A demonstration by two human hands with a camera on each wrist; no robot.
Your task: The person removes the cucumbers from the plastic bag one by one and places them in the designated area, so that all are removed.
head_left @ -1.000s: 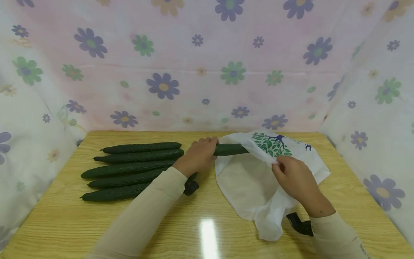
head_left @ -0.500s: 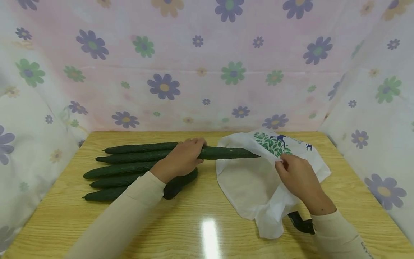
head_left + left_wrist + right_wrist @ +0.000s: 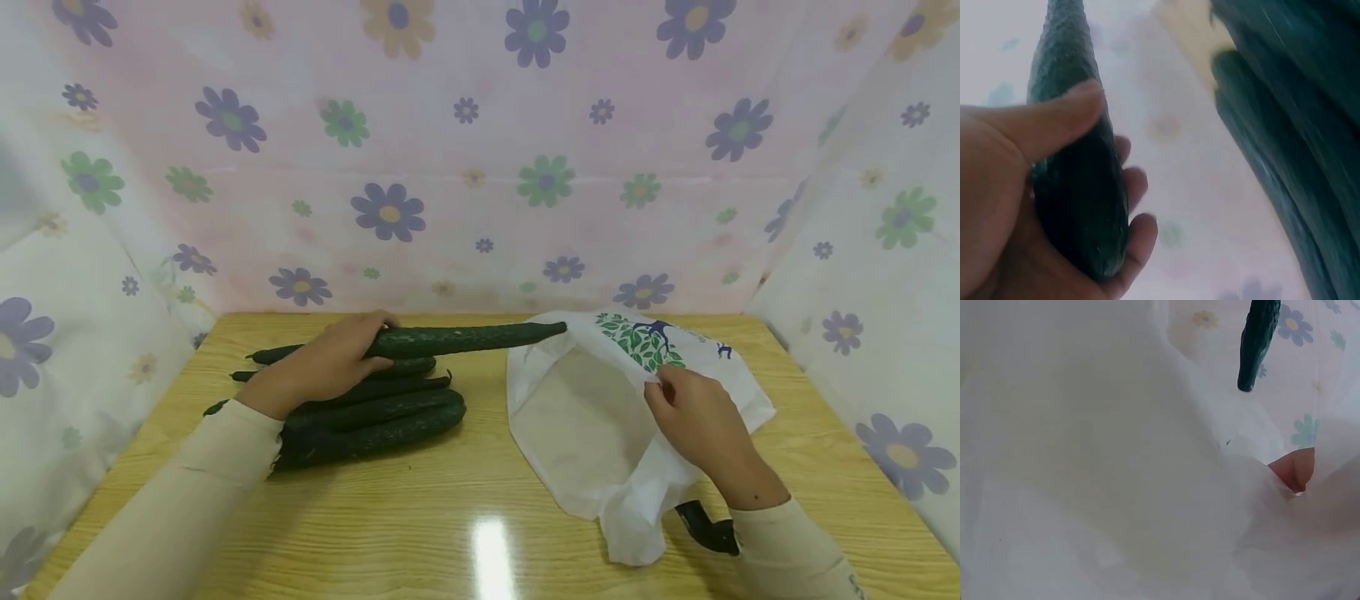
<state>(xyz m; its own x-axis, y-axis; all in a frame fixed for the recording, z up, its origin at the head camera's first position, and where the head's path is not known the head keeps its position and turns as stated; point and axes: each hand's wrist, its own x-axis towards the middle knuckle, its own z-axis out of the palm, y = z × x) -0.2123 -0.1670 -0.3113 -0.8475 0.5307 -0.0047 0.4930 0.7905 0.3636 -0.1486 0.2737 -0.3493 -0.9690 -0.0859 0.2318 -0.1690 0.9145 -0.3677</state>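
Note:
My left hand (image 3: 330, 362) grips a long dark green cucumber (image 3: 457, 337) near one end, thumb across it in the left wrist view. The cucumber's other end points right, overlapping the top edge of a white bag (image 3: 581, 417) in the head view. Printed on the bag are a green-leaved tree and blue marks. Its mouth gapes towards the left. At the mouth's upper edge my right hand (image 3: 697, 408) pinches the bag. In the right wrist view the bag's white cloth (image 3: 1097, 456) fills most of the picture, with the cucumber tip (image 3: 1248, 375) outside it.
Several more cucumbers (image 3: 390, 412) lie side by side on the wooden table (image 3: 405, 533), under and beside my left arm. Flower-printed cloth (image 3: 450, 150) hangs behind and at both sides. A black fitting (image 3: 705, 527) sits by my right wrist.
My left hand has moved left, drawing the cucumber along until its far end came out from under the bag's edge. The right hand keeps its pinch on the bag.

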